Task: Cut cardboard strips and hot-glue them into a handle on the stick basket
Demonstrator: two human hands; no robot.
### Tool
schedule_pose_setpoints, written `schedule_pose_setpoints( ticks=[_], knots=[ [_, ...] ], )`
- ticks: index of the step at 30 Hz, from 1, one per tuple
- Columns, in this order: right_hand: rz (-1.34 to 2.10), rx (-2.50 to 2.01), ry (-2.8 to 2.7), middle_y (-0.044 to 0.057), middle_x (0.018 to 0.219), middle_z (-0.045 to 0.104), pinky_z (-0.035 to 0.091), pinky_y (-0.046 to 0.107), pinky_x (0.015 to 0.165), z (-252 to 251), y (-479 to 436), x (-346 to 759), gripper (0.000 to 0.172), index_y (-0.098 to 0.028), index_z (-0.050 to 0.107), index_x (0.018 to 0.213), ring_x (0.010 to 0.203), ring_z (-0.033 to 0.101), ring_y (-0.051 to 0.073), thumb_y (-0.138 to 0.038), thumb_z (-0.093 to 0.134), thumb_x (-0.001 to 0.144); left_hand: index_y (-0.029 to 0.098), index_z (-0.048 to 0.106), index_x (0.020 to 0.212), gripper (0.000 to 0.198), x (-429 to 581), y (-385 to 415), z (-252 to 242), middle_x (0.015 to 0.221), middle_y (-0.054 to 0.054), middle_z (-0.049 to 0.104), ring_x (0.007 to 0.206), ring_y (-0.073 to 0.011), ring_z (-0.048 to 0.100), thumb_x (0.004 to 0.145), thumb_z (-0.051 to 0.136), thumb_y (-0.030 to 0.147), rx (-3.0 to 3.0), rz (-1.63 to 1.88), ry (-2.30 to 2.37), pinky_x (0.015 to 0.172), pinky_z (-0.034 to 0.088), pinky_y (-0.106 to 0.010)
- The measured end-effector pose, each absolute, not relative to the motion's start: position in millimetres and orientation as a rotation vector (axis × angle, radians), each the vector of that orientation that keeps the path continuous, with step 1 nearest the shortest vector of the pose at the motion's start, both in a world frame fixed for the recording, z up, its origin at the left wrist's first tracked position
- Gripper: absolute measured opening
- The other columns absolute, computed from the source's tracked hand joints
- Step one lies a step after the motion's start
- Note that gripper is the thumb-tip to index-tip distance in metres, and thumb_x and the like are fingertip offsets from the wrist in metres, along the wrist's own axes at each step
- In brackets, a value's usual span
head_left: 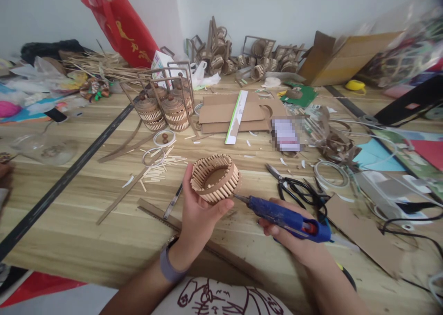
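1. A person's left hand (197,213) grasps a small round cardboard basket (215,179), brown, ringed with pale upright wooden sticks. The thumb lies along its left side and the fingers curl under its base. A grey band sits on that wrist.
2. The basket is held just above the pale wooden table (86,222), near the middle of the view, with its open top tilted toward the camera.
3. The right hand (290,239) is clenched around a blue plastic glue gun (287,218). The gun's metal nozzle points left and touches the basket's lower right edge.
4. Black-handled scissors (297,190) lie on the table just behind the glue gun.
5. A scatter of loose pale wooden sticks (162,165) lies to the left of the basket.
6. Farther back stand barrel-shaped cardboard lanterns in thin brown frames (166,107), with flat brown cardboard sheets (221,114) beside them on the right.
7. A red fabric bag (121,24) leans against the white wall at the back left, and an open brown cardboard box (342,56) sits at the back right.
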State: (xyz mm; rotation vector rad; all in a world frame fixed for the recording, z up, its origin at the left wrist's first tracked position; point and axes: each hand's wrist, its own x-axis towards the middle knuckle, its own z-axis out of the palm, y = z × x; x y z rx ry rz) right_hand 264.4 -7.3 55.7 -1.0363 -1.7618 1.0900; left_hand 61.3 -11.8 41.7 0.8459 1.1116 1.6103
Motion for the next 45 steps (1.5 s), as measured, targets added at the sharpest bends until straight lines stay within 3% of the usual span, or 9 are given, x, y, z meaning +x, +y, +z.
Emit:
schedule_pose_setpoints(
  ticks=[6,14,21,45],
  knots=[
    [0.694,-0.979,-1.964,0.0,0.063,0.064,0.047,0.026,0.049,66.2,-7.4,259.5,0.014,-0.024,0.06,0.071,0.053,0.06,0.015,-0.03,0.068,0.081,0.032,0.012,0.152,0.119,63.8,-15.0,45.1,0.148,-0.013,0.046,0.133,-0.0314,0.051,0.063,0.089,0.046,0.922,1.678,1.215,0.106,0.049,-0.043],
    [0.523,-0.954,-2.039,0.0,0.065,0.065,0.05,0.027,0.051,63.1,-11.8,255.8,0.009,-0.026,0.059,0.078,0.056,0.063,0.016,-0.029,0.066,0.082,0.031,0.009,0.152,0.12,63.6,-17.1,44.9,0.148,-0.014,0.044,0.133,-0.031,0.051,0.064,0.089,0.041,0.936,1.699,1.265,0.111,0.043,-0.047],
    [0.531,-0.99,-2.031,0.001,0.062,0.064,0.049,0.027,0.05,62.4,-12.3,254.6,0.012,-0.026,0.057,0.074,0.054,0.061,0.016,-0.03,0.064,0.083,0.031,0.009,0.152,0.12,62.5,-17.5,40.8,0.148,-0.014,0.043,0.134,-0.0308,0.049,0.064,0.089,0.038,0.993,1.718,1.3,0.114,0.039,-0.05],
    [0.59,-0.962,-2.01,-0.001,0.062,0.061,0.046,0.025,0.049,60.4,-10.9,256.3,0.014,-0.024,0.056,0.073,0.052,0.058,0.014,-0.029,0.063,0.084,0.03,0.014,0.149,0.113,62.8,-16.1,37.5,0.146,-0.015,0.045,0.13,-0.0301,0.054,0.064,0.09,0.032,1.018,1.769,1.238,0.108,0.046,-0.046]
  ],
)
